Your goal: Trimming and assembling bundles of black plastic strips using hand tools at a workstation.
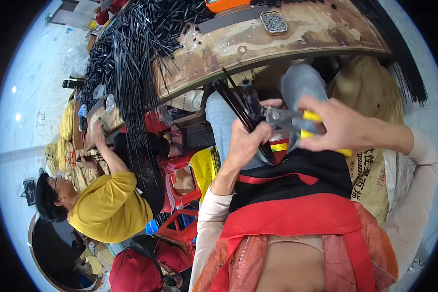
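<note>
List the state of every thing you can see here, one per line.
Left hand: shut on black rods.
Black rods: bundled, tilted, gripped near lower end.
Right hand: shut on pliers.
Pliers: yellow handles squeezed, nose at the rods.
Tin: open, full of small parts, on workbench.

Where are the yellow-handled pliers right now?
Head view, centre-right: the yellow-handled pliers are in the right hand, jaws toward the black rods held by the left hand.
</note>
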Demonstrator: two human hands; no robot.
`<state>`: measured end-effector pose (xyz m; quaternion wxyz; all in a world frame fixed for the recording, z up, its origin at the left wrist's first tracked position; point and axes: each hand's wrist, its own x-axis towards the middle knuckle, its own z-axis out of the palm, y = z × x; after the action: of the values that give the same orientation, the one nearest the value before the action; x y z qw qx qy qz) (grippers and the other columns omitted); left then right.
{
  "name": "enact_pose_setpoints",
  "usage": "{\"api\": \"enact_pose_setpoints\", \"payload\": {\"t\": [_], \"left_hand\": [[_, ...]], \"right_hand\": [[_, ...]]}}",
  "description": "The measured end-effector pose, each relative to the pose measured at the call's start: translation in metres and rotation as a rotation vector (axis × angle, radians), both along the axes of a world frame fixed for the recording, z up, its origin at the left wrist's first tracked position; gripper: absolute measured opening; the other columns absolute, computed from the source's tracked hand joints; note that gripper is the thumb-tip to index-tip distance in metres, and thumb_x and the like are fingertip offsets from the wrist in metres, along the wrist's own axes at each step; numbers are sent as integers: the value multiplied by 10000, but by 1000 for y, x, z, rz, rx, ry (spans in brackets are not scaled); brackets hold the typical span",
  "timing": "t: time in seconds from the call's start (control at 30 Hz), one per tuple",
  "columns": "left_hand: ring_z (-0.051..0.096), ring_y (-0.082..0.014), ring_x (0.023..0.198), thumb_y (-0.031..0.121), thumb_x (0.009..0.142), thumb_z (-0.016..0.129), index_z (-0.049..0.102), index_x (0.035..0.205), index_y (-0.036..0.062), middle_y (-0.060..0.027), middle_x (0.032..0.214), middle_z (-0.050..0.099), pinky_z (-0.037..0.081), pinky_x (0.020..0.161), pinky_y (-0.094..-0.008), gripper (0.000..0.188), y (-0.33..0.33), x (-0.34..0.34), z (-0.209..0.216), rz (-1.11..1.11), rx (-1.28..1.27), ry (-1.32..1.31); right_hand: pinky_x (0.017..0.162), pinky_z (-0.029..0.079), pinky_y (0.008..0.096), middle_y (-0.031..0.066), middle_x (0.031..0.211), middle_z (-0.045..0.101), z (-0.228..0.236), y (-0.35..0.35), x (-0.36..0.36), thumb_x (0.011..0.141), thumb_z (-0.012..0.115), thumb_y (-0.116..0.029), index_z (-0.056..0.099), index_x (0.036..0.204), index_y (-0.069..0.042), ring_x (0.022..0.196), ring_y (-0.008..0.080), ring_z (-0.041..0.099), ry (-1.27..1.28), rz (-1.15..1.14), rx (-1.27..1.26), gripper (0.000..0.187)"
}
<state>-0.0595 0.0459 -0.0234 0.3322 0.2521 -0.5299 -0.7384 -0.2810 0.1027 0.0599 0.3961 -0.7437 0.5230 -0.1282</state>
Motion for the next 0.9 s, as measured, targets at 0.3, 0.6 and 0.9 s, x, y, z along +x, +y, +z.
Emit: {"api": "enact_pose_setpoints", "payload": {"t": [0.3,0.6,0.9], "left_hand": [[392,-50,572,261,937,621,499,1281,-82,31,699,481,301,520,-204,501,-3,16,-10,-31,28,141],[397,-38,577,298,938,620,500,1295,-55,35,688,483,311,523,-198,516,-6,8,-10,93,17,74],[402,-39,575,288,945,608,487,1305,-50,40,666,475,310,521,-197,508,-7,9,-10,45,-18,105]], "right_hand": [[457,439,313,106,654,574,3,-12,-8,900,622,-255,492,1156,41,490,193,577,-375,33,627,412],[446,426,284,78,622,558,14,-10,-1,852,671,-160,474,1126,27,448,163,549,-79,-9,171,386],[517,475,338,135,693,572,-16,-5,0,842,648,-167,477,1089,21,584,277,621,-19,-32,-506,354]]}}
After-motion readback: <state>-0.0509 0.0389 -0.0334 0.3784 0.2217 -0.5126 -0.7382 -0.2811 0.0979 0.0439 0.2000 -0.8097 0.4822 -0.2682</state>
